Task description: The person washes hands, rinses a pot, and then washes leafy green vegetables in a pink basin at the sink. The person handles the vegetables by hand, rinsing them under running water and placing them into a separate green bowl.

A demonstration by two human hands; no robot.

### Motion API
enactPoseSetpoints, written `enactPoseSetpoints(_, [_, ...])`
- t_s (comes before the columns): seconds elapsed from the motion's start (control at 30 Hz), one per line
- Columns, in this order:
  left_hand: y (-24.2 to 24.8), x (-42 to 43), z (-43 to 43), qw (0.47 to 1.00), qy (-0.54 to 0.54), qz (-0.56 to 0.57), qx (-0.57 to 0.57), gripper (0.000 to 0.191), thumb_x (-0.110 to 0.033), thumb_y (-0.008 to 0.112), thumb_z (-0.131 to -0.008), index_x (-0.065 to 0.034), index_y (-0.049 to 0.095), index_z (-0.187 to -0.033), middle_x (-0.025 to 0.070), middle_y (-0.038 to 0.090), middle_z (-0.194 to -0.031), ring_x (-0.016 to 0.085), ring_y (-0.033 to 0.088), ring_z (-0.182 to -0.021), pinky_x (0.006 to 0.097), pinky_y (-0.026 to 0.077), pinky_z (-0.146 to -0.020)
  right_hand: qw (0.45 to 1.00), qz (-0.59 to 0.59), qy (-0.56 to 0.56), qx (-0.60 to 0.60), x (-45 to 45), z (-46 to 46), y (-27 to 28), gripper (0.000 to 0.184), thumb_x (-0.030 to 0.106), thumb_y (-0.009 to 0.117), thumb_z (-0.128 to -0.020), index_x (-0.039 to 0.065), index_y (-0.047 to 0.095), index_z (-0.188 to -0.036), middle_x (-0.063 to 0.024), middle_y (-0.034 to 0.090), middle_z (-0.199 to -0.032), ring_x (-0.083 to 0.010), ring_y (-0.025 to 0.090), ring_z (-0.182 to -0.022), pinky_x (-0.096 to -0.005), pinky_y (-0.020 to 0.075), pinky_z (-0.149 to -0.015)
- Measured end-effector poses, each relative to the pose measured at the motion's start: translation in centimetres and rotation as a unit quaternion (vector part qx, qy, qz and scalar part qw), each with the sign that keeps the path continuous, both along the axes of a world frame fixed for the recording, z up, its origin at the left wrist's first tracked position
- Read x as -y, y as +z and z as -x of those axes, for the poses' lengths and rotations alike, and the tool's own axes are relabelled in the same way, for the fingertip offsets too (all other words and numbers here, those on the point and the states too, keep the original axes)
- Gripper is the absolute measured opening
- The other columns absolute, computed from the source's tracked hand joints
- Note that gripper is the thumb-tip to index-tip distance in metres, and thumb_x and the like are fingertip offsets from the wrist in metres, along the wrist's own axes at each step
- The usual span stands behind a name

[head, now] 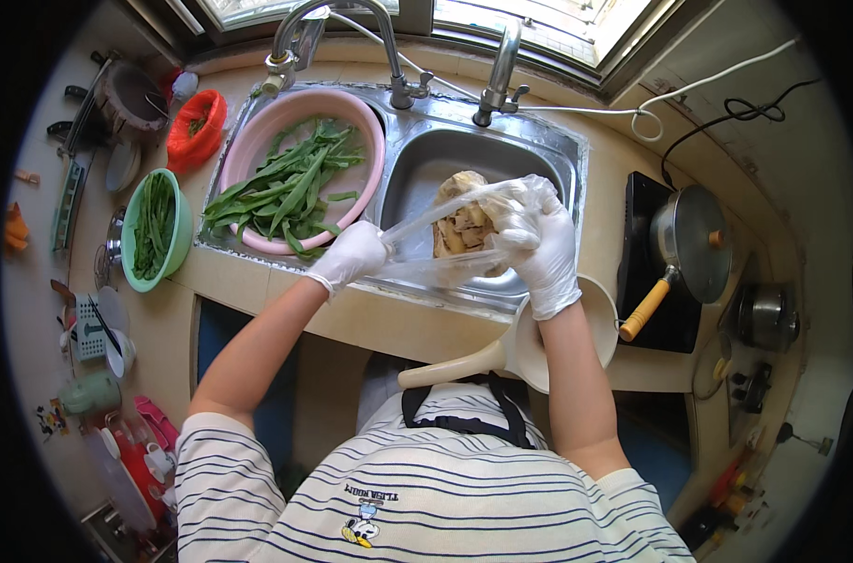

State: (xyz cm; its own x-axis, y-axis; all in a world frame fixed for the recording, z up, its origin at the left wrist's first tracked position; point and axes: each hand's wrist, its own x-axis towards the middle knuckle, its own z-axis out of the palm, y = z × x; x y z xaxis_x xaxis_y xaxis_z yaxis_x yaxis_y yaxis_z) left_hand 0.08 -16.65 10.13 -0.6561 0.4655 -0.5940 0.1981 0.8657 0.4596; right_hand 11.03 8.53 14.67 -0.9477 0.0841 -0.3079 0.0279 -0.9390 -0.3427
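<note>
A clear plastic bag is stretched between my two white-gloved hands over the right sink basin. My left hand grips one gathered end near the basin's front left edge. On the other side, my right hand clutches the bunched plastic. Between them, pale yellowish-brown food pieces, perhaps meat, are clumped together in or behind the film; I cannot tell which. A pink plastic basin with long green leafy vegetables rests over the left sink basin.
A green bowl of leafy vegetables and a red plastic bag stand left. Two faucets rise behind the sink. A cream water dipper lies under my right forearm. Farther right, a lidded pan sits on a black cooktop.
</note>
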Motion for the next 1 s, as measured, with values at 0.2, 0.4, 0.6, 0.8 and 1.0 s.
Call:
enactPoseSetpoints(0.2, [-4.3, 0.2, -3.6, 0.701, 0.312, -0.521, 0.373, 0.041, -0.032, 0.049, -0.097, -0.0049, 0.052, -0.128, 0.0121, 0.059, -0.120, 0.021, 0.060, -0.101, 0.0371, 0.049, -0.088, 0.973, 0.201, 0.043, -0.104, -0.7, -0.9, 2.6, 0.037, 0.040, 0.040, -0.101, 0.006, 0.053, -0.104, -0.0073, 0.060, -0.091, -0.0152, 0.058, -0.068, -0.0271, 0.0460, -0.045])
enactPoseSetpoints(0.4, [-5.7, -5.4, -6.7, 0.453, 0.346, -0.638, 0.518, 0.076, -0.066, 0.031, -0.093, -0.0072, 0.036, -0.140, 0.0156, 0.044, -0.141, 0.035, 0.044, -0.129, 0.0563, 0.037, -0.106, 0.946, -0.302, -0.034, -0.113, 2.5, -1.9, 4.3, 0.036, 0.039, 0.039, -0.102, 0.005, 0.050, -0.107, -0.0057, 0.059, -0.092, -0.0129, 0.059, -0.079, -0.0246, 0.0516, -0.062])
enactPoseSetpoints(0.6, [-6.2, -8.8, -7.1, 0.537, 0.170, -0.690, 0.454, 0.093, -0.074, 0.038, -0.086, -0.0022, 0.031, -0.144, 0.0192, 0.042, -0.142, 0.037, 0.045, -0.128, 0.0506, 0.038, -0.108, 0.961, -0.261, -0.088, -0.018, 2.0, -4.3, 6.7, 0.024, 0.023, 0.055, -0.097, 0.003, 0.054, -0.109, -0.0061, 0.062, -0.101, -0.0129, 0.062, -0.088, -0.0266, 0.0552, -0.077])
enactPoseSetpoints(0.8, [-4.7, -9.4, -7.9, 0.492, 0.227, -0.663, 0.516, 0.092, -0.075, 0.039, -0.085, -0.0065, 0.033, -0.146, 0.0161, 0.038, -0.146, 0.033, 0.043, -0.131, 0.0473, 0.040, -0.108, 0.737, -0.667, -0.107, -0.026, 1.5, -6.1, 7.6, 0.035, 0.013, 0.069, -0.084, 0.002, 0.055, -0.114, -0.0069, 0.064, -0.103, -0.0141, 0.064, -0.091, -0.0270, 0.0544, -0.080])
enactPoseSetpoints(1.0, [-5.9, -8.5, -8.4, 0.462, 0.241, -0.701, 0.487, 0.095, -0.076, 0.042, -0.083, -0.0053, 0.031, -0.145, 0.0157, 0.039, -0.145, 0.031, 0.043, -0.131, 0.0462, 0.040, -0.108, 0.802, -0.592, -0.080, -0.032, 1.2, -6.3, 5.9, 0.030, 0.019, 0.061, -0.091, 0.001, 0.056, -0.114, -0.0111, 0.063, -0.107, -0.0208, 0.064, -0.096, -0.0339, 0.0532, -0.091])
